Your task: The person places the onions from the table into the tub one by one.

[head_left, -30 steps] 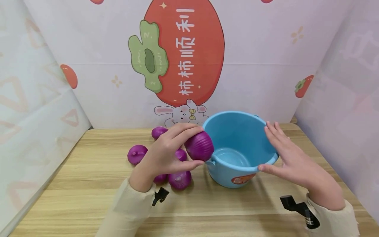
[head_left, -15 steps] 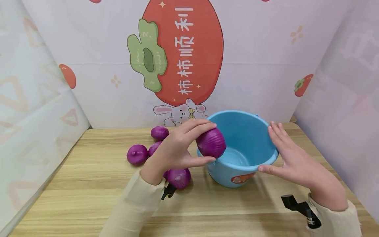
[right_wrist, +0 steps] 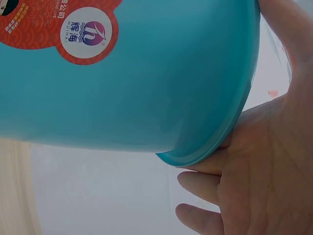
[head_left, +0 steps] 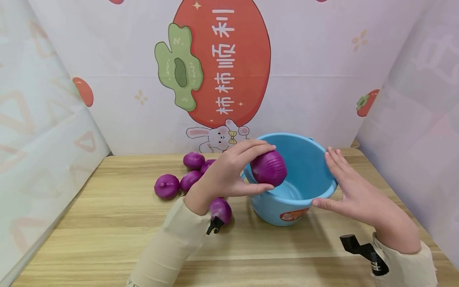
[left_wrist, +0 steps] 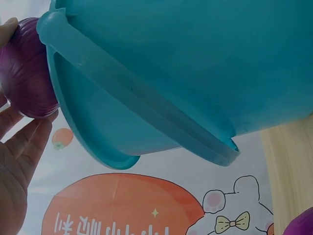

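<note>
My left hand (head_left: 231, 169) grips a purple onion (head_left: 269, 169) between thumb and fingers. It holds the onion over the left rim of a light blue bucket (head_left: 279, 213). In the left wrist view the onion (left_wrist: 27, 73) shows just past the bucket's rim, beside the hinge of the lowered handle (left_wrist: 132, 95). My right hand (head_left: 355, 197) rests against the bucket's right rim, fingers straight and spread. Its thumb touches the front of the rim. The visible part of the bucket's floor is bare. A red label (right_wrist: 88, 32) is on the bucket's outer wall.
Several more purple onions lie left of the bucket, one (head_left: 167, 186) outermost and another (head_left: 220, 211) partly behind the left sleeve. All stand on a wooden table (head_left: 107, 235). A printed cloth backdrop (head_left: 305, 79) rises behind, with cloth walls at both sides.
My left hand has carried the onion rightward and slightly up, from left of the bucket to over its rim. The right hand has stayed nearly still at the rim.
</note>
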A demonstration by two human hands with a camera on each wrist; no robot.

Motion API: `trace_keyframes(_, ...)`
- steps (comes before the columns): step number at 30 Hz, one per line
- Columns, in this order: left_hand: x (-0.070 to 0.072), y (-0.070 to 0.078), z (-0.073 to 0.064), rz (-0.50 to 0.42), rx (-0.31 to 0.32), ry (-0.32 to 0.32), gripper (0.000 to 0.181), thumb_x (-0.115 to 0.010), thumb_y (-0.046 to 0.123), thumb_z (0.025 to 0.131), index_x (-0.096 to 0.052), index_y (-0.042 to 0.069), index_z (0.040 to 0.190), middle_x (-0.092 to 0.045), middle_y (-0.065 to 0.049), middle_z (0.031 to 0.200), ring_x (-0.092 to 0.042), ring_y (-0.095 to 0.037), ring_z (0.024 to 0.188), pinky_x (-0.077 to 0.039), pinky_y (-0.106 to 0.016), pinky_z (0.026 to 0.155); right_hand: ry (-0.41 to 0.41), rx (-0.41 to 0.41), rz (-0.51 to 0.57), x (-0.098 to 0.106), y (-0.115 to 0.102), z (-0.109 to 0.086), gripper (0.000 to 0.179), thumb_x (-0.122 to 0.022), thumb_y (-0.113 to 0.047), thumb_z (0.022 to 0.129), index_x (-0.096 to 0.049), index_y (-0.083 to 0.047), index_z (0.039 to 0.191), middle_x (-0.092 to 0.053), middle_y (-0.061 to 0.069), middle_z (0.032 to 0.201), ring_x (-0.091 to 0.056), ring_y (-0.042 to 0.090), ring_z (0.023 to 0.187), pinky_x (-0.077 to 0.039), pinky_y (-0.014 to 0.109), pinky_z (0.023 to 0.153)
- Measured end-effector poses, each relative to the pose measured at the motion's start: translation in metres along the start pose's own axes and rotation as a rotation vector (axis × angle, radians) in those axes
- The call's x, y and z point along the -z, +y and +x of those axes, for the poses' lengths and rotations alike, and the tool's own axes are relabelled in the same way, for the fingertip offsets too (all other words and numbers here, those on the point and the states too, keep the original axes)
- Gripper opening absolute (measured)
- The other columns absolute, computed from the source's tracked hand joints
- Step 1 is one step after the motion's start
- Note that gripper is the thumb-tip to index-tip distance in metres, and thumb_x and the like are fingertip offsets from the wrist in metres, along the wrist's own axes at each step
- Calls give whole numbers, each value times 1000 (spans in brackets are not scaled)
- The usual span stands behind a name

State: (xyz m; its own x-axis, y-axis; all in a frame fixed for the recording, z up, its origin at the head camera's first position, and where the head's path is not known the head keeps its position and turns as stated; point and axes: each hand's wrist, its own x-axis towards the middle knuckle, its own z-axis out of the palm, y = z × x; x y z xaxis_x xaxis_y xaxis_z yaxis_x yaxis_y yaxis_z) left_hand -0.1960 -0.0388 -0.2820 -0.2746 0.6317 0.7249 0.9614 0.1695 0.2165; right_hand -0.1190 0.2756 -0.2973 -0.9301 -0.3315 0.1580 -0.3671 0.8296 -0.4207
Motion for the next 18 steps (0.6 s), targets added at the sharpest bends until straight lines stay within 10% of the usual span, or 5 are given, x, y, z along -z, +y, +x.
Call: trace_keyframes(18, -16, -5, -3, 41, 42, -133, 73, -83, 45, 77, -58, 9, 135, -60, -4, 131, -57, -15, 124, -50, -20, 101, -2, 1, -12, -1, 1, 1, 119, -81, -47, 78, -4, -5, 159, 3, 12, 168, 8, 36, 155, -27, 80, 102)
